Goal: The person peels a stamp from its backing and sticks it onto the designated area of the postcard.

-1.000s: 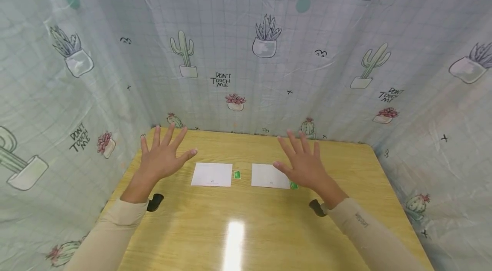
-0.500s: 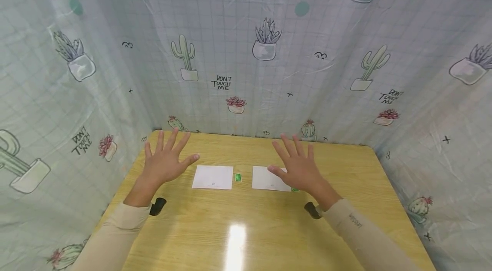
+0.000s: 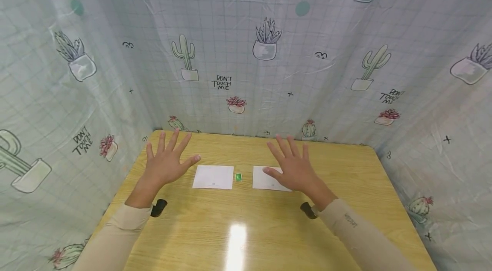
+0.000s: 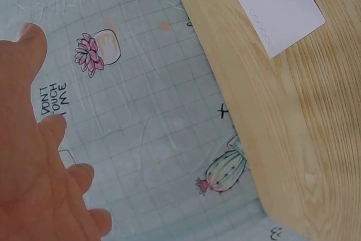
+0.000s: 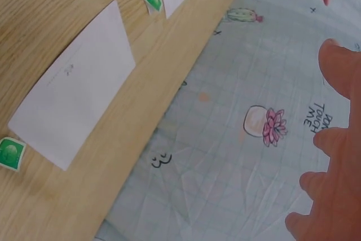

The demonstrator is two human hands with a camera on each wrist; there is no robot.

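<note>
My left hand [image 3: 165, 164] is raised above the table's far left, fingers spread and palm down, holding nothing. Near its thumb lies a white envelope [image 3: 213, 177], whose row of small printed boxes shows in the left wrist view. A green stamp [image 3: 238, 177] with a white border sits just right of that envelope. My right hand [image 3: 297, 170], also spread and holding nothing, overlaps the right end of a second white envelope [image 3: 263, 179] in the head view. Beside this envelope, a second green stamp [image 5: 11, 153] shows in the right wrist view but is hidden under the hand in the head view.
Both envelopes lie flat on a light wooden table [image 3: 200, 228] with a bright glare streak near the front. A cactus-print curtain [image 3: 246, 61] surrounds its back and sides. Black wrist pieces [image 3: 159, 208] sit by both cuffs.
My right hand has drifted left and slightly down, covering the right-hand stamp in the head view. My left hand keeps nearly the same place. The envelopes stay put; the head view has tilted slightly.
</note>
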